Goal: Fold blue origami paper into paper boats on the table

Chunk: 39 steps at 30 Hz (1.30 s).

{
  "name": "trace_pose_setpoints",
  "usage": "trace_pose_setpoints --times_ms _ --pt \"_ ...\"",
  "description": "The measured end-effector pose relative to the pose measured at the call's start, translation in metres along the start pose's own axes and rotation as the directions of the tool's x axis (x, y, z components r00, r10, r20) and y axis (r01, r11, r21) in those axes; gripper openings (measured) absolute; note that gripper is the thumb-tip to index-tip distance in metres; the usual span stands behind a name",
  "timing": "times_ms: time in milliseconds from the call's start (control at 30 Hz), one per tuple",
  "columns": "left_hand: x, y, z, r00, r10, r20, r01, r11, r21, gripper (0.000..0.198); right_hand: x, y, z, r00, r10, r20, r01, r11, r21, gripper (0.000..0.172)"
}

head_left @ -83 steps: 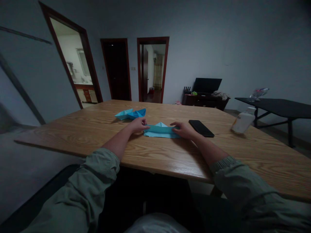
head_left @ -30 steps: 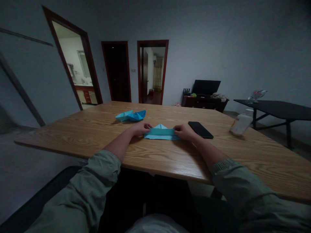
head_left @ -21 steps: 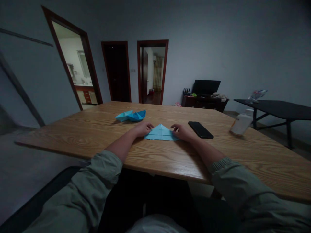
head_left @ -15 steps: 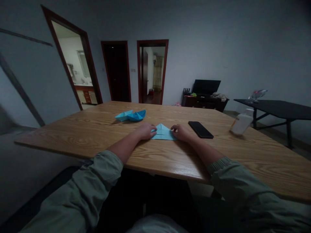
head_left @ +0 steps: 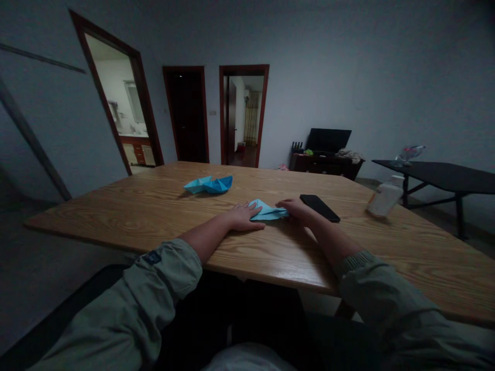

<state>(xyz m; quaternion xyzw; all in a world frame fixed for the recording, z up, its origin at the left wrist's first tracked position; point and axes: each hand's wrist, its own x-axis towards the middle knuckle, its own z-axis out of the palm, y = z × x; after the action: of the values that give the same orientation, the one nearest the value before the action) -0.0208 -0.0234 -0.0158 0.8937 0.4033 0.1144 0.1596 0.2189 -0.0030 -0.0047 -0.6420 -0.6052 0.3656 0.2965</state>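
A light blue folded paper [head_left: 266,211] lies on the wooden table in front of me, its peak pointing away. My left hand [head_left: 245,216] rests flat on the paper's left part, fingers spread. At the paper's right end, my right hand [head_left: 296,210] pinches the edge and lifts it slightly; its fingertips are partly hidden. Farther off to the left, a light blue paper boat [head_left: 196,185] and a darker blue paper boat [head_left: 218,185] sit touching each other.
A black phone [head_left: 320,208] lies just right of my right hand. Beyond it stands a whitish bottle [head_left: 385,197] on the wooden table [head_left: 154,206]. A black table [head_left: 456,175] is at the right, and a dark screen [head_left: 328,139] on a cabinet is at the back.
My left hand has flattened and slid right onto the paper. My right hand has moved slightly right, raising the paper's right end, so the paper is now skewed.
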Motion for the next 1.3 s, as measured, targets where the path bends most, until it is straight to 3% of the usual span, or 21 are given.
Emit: trace_pose_setpoints --times_ms 200,300,433,567,700,767,833,900,967,1133,1300 --pt "0.001 -0.002 0.001 0.999 0.018 -0.046 -0.015 0.998 0.053 0.09 -0.017 -0.017 0.006 0.997 0.06 0.053 -0.075 0.932 0.354 0.033" --pt "0.002 -0.001 0.0 0.99 0.034 -0.137 -0.019 0.994 0.111 0.077 -0.02 -0.022 0.005 0.999 0.007 0.045 -0.029 0.856 0.516 0.032" --pt "0.001 0.002 -0.006 0.963 0.013 -0.268 0.001 0.999 0.054 0.064 -0.019 -0.022 0.001 0.997 -0.075 0.03 0.045 0.822 0.568 0.034" --pt "-0.001 0.002 -0.011 0.926 -0.082 -0.369 0.032 0.99 -0.138 0.051 -0.026 -0.03 0.001 0.969 -0.244 0.039 0.188 0.83 0.525 0.044" --pt "0.009 -0.003 -0.015 0.844 -0.238 -0.481 0.035 0.919 -0.394 0.039 -0.035 -0.043 0.013 0.91 -0.406 -0.081 0.401 0.816 0.416 0.058" --pt "0.017 -0.006 -0.017 0.791 -0.324 -0.518 -0.017 0.836 -0.549 0.038 -0.038 -0.045 0.023 0.85 -0.511 -0.129 0.526 0.809 0.263 0.069" --pt "0.024 -0.008 -0.017 0.764 -0.392 -0.512 -0.093 0.719 -0.689 0.037 -0.039 -0.043 0.034 0.778 -0.619 -0.109 0.622 0.783 -0.009 0.079" --pt "0.027 -0.007 -0.017 0.768 -0.424 -0.479 -0.157 0.602 -0.783 0.038 -0.039 -0.039 0.043 0.729 -0.683 -0.048 0.657 0.718 -0.23 0.083" --pt "0.027 -0.003 -0.015 0.798 -0.421 -0.432 -0.196 0.497 -0.846 0.042 -0.038 -0.037 0.048 0.713 -0.702 0.002 0.658 0.668 -0.348 0.087" --pt "0.019 0.008 -0.013 0.903 -0.326 -0.28 -0.203 0.25 -0.947 0.045 -0.037 -0.039 0.055 0.718 -0.695 0.037 0.628 0.625 -0.464 0.095" --pt "0.011 0.005 -0.019 0.943 -0.251 -0.218 -0.196 0.109 -0.975 0.036 -0.038 -0.045 0.058 0.683 -0.73 0.04 0.617 0.546 -0.567 0.083"
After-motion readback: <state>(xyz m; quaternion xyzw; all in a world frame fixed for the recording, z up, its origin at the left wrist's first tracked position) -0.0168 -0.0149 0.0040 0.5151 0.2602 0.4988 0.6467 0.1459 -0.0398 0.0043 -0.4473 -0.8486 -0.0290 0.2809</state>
